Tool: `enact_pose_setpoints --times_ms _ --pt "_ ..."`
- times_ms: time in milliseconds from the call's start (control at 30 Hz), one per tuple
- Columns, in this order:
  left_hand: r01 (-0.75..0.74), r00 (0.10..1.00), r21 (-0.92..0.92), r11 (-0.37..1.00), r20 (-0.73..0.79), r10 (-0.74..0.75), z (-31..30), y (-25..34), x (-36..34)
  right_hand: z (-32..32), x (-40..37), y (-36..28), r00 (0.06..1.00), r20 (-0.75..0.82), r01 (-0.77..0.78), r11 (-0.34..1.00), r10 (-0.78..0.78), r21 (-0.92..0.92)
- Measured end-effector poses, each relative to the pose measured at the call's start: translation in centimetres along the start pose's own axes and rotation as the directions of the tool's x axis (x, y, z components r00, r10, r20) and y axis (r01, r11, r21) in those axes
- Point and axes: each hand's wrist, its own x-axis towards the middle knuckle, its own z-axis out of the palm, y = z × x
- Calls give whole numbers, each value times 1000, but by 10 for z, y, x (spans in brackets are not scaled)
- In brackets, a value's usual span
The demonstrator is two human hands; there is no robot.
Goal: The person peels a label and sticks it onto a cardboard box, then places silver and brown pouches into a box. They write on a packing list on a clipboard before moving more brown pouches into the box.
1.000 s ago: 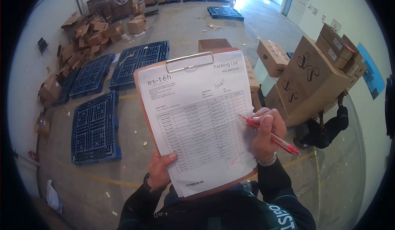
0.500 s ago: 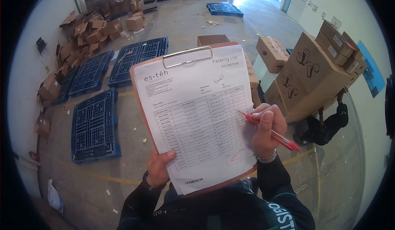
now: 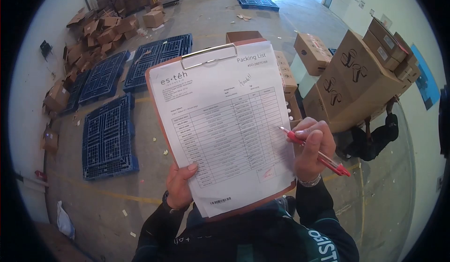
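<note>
A brown clipboard (image 3: pixel 154 91) lies tilted in front of me, its metal clip at the top pinning a packing list (image 3: pixel 225 140) with a printed table, a barcode and red marks. My left hand (image 3: pixel 180 184) grips the clipboard's lower left edge, thumb over the paper and fingers hidden beneath. Pinched in my right hand (image 3: pixel 313 149) is a red pen (image 3: pixel 330 162), its tip at the table's right column. The right hand overlaps the right edge of the sheet.
Blue pallets (image 3: pixel 110 138) lie on the floor at left, below a heap of cardboard boxes (image 3: pixel 105 30). To the right, a person in dark clothes (image 3: pixel 370 138) crouches against large stacked cartons (image 3: pixel 349 81). Another blue pallet (image 3: pixel 258 2) lies farther back.
The clipboard has turned slightly and shifted left and up in view. My right hand, with the pen, has moved a little right, and the pen tip sits slightly right of before.
</note>
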Motion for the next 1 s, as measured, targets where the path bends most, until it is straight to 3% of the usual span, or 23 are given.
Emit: enact_pose_setpoints --times_ms 200,333,633,833,933,1000 --pt "-29 999 22 999 -37 30 2 -4 1 -8 -10 0 986 114 121 993 -120 -3" --pt "-20 998 -11 1000 -57 19 -2 -5 0 -7 -21 5 995 101 -2 1000 5 -29" --pt "-49 996 -37 998 -82 46 4 -14 7 -13 -26 19 995 92 -11 966 36 -259" --pt "-64 987 -26 998 -151 59 6 -20 4 -11 -24 24 993 115 6 954 30 -300" --pt "-68 986 -22 997 -155 64 6 -14 2 -7 -32 29 1000 3 -20 942 22 -334" --pt "-79 980 -13 997 -182 76 5 -16 1 -7 -35 29 991 -107 -104 975 84 -195"
